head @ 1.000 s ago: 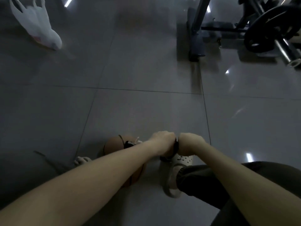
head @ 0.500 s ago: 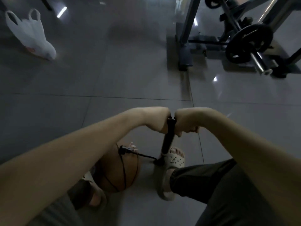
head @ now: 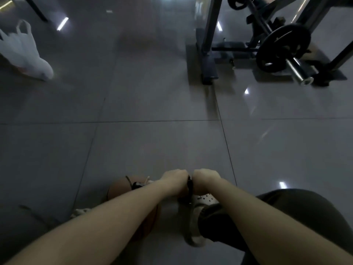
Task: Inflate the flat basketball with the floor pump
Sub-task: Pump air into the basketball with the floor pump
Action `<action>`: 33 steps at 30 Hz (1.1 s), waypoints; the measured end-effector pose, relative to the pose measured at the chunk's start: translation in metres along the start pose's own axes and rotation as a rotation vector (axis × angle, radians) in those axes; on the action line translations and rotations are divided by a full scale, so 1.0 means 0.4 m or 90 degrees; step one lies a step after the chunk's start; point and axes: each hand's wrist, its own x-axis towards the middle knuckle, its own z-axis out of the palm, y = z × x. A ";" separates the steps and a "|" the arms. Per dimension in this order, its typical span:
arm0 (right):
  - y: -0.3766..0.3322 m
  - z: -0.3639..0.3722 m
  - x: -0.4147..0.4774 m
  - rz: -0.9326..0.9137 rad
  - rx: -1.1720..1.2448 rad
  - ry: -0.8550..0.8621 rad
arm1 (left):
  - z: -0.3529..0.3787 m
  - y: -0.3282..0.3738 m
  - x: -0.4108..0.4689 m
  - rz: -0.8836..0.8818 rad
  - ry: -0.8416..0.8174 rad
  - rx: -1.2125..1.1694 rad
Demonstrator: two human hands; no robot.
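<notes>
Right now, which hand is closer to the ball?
The left hand: the ball sits on its side of the handle; the right hand grips the other end.

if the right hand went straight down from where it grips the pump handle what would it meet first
Most likely the pale clog, which shows right under the right hand, beside the pump. Depth is hard to judge from above, so the gap between hand and clog is unclear.

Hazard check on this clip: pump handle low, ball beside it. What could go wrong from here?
The hose fitting sits atop a basketball that seems to lie loose on the floor; it may roll and pull the fitting free. Only one sandal appears near the pump's foot, so the pump handle could tip sideways.
</notes>
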 end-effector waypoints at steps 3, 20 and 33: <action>0.001 -0.066 -0.054 0.006 0.055 -0.061 | -0.081 0.020 -0.049 0.043 -0.029 0.018; 0.003 0.018 -0.012 -0.006 -0.035 0.058 | 0.027 -0.004 -0.027 0.033 0.072 -0.020; -0.004 -0.322 -0.236 -0.041 0.059 0.007 | -0.343 0.029 -0.201 0.136 0.063 -0.058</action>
